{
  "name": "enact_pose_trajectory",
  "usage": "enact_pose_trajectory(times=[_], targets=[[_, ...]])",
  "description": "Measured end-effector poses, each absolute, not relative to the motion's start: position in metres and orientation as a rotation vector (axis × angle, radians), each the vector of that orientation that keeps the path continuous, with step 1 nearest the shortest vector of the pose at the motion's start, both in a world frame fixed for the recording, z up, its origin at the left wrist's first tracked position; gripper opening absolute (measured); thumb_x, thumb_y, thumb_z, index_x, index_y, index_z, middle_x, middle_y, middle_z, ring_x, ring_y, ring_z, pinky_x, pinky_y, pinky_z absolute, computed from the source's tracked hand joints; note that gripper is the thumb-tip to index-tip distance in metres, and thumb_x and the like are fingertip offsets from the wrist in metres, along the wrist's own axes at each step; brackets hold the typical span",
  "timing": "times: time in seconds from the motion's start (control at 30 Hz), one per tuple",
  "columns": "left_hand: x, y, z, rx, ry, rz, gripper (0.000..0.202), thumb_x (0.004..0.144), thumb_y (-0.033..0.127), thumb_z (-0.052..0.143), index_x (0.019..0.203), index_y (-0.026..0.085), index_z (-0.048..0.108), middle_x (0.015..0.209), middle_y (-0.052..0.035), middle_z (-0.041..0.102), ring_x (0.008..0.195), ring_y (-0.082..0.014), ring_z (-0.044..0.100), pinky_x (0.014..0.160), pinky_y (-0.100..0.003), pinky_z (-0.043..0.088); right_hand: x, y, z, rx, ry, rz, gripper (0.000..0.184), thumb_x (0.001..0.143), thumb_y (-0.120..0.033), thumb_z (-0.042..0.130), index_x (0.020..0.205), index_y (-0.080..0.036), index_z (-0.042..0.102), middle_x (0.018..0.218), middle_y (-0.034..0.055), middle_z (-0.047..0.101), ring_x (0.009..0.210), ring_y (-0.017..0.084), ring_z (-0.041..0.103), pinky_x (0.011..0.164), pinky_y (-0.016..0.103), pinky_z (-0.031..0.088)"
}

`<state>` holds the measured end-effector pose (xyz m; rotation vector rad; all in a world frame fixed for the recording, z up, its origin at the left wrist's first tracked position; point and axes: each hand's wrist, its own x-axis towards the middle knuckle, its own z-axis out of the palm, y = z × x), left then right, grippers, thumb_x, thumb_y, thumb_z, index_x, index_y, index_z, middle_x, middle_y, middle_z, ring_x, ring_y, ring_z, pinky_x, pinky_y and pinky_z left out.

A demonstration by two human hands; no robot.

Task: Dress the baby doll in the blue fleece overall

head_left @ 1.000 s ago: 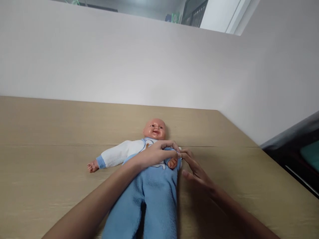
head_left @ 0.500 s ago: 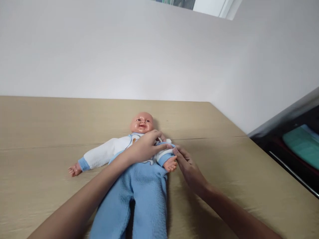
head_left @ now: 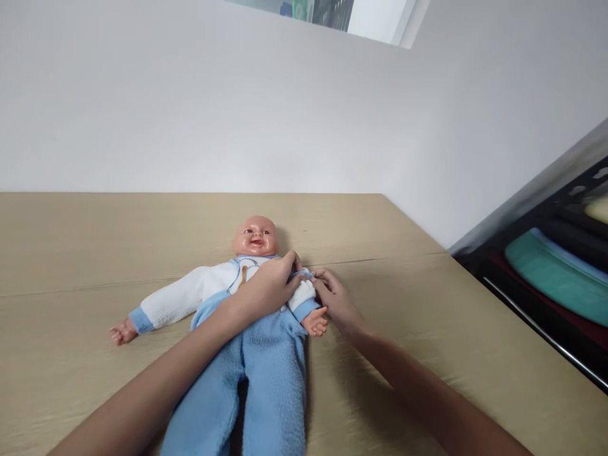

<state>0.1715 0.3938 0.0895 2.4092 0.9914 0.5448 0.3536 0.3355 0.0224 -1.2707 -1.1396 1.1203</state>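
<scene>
A baby doll [head_left: 256,237] lies on its back on the table, dressed in a white top [head_left: 178,294] with blue cuffs and fuzzy blue trousers [head_left: 273,373]. Across its chest reaches my left hand [head_left: 273,285], its thumb and fingers closed on the upper sleeve at the right of the frame. My right hand [head_left: 335,301] pinches the same sleeve [head_left: 303,296] from the outer side, by a thin blue edge of cloth. Below them the doll's small hand [head_left: 315,322] pokes out of its blue cuff. My left hand hides part of the chest print.
The doll lies on a tan table [head_left: 85,240] with a seam across it, against a pale wall [head_left: 213,101]. Off the right side is a black rack or frame with a teal item [head_left: 555,272] in it. An opening in the wall [head_left: 327,16] shows at the top.
The view has shifted, so doll and hands sit further left. My right hand has moved up along the sleeve, away from the cuff. My left hand stays on the sleeve.
</scene>
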Motion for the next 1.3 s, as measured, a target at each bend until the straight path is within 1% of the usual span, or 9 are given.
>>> enact_pose_trajectory(times=[0.23, 0.43, 0.67, 0.83, 1.07, 1.13, 1.2, 1.27, 1.3], targets=[[0.171, 0.395, 0.093, 2.396, 1.008, 0.659, 0.011, 0.099, 0.019, 0.054, 0.106, 0.019, 0.062, 0.101, -0.0117, 0.077, 0.095, -0.0292, 0.073, 0.081, -0.038, 0.053, 0.356, 0.358, 0.014, -1.253, -0.999, 1.254, 0.036, 0.077, -0.056, 0.076, 0.086, -0.024, 0.062, 0.081, -0.0025, 0.068, 0.078, 0.018, 0.061, 0.073, 0.029, 0.049], [0.165, 0.403, 0.099, 2.296, 1.119, 0.774, 0.020, 0.101, 0.018, 0.051, 0.119, 0.018, 0.059, 0.103, -0.0090, 0.078, 0.094, -0.0268, 0.074, 0.080, -0.037, 0.055, 0.344, 0.381, 0.028, -1.118, -1.058, 1.509, 0.027, 0.085, -0.049, 0.070, 0.088, -0.022, 0.064, 0.078, -0.0023, 0.068, 0.074, 0.017, 0.059, 0.070, 0.029, 0.047], [0.167, 0.392, 0.105, 3.003, 1.444, 0.421, 0.021, 0.103, 0.013, 0.048, 0.106, 0.011, 0.068, 0.103, -0.0183, 0.071, 0.106, -0.0408, 0.064, 0.092, -0.055, 0.051, 0.348, 0.387, 0.037, -1.050, -1.102, 1.476, 0.015, 0.081, -0.035, 0.073, 0.087, -0.024, 0.065, 0.076, -0.0062, 0.060, 0.072, 0.014, 0.051, 0.068, 0.026, 0.042], [0.167, 0.397, 0.099, 2.952, 1.406, 0.421, 0.028, 0.110, 0.020, 0.042, 0.108, 0.011, 0.068, 0.109, -0.0180, 0.067, 0.103, -0.0346, 0.064, 0.091, -0.046, 0.053, 0.345, 0.398, 0.025, -1.119, -1.045, 1.486, 0.015, 0.087, -0.037, 0.066, 0.088, -0.023, 0.062, 0.077, -0.0052, 0.062, 0.072, 0.014, 0.053, 0.070, 0.027, 0.045], [0.161, 0.411, 0.093, 2.894, 1.456, 0.309, 0.031, 0.107, 0.008, 0.037, 0.108, 0.008, 0.069, 0.109, -0.0175, 0.065, 0.086, -0.0283, 0.067, 0.073, -0.039, 0.053, 0.337, 0.407, 0.032, -1.125, -1.134, 1.561, 0.018, 0.087, -0.038, 0.070, 0.088, -0.022, 0.064, 0.083, -0.0019, 0.068, 0.081, 0.018, 0.061, 0.080, 0.032, 0.051], [0.161, 0.413, 0.094, 2.973, 1.374, 0.219, 0.033, 0.104, 0.004, 0.038, 0.105, 0.007, 0.071, 0.107, -0.0182, 0.066, 0.097, -0.0310, 0.066, 0.079, -0.039, 0.053, 0.342, 0.392, 0.041, -1.170, -1.211, 1.462, 0.029, 0.089, -0.047, 0.071, 0.105, -0.024, 0.068, 0.101, 0.0015, 0.073, 0.095, 0.021, 0.065, 0.087, 0.034, 0.053], [0.161, 0.412, 0.098, 3.042, 1.320, 0.141, 0.033, 0.102, 0.002, 0.040, 0.103, 0.006, 0.072, 0.106, -0.0194, 0.067, 0.106, -0.0337, 0.064, 0.084, -0.040, 0.053, 0.352, 0.370, 0.053, -1.282, -1.430, 1.295, 0.057, 0.085, -0.052, 0.077, 0.134, -0.025, 0.061, 0.118, 0.0064, 0.073, 0.105, 0.025, 0.067, 0.089, 0.038, 0.054], [0.162, 0.408, 0.102, 3.061, 1.355, 0.107, 0.030, 0.099, 0.001, 0.043, 0.104, 0.005, 0.073, 0.107, -0.0208, 0.066, 0.108, -0.0354, 0.063, 0.085, -0.042, 0.053, 0.368, 0.351, 0.070, -1.419, -1.799, 1.084, 0.090, 0.078, -0.045, 0.086, 0.156, -0.026, 0.045, 0.123, 0.0101, 0.073, 0.103, 0.029, 0.070, 0.084, 0.039, 0.054], [0.162, 0.406, 0.105, 3.052, 1.399, 0.109, 0.030, 0.097, 0.001, 0.044, 0.105, 0.005, 0.073, 0.108, -0.0214, 0.066, 0.108, -0.0362, 0.063, 0.085, -0.042, 0.053, 0.376, 0.344, 0.080, -1.476, -1.994, 0.971, 0.094, 0.077, -0.039, 0.086, 0.159, -0.027, 0.043, 0.119, 0.0103, 0.075, 0.098, 0.030, 0.071, 0.080, 0.038, 0.053]])
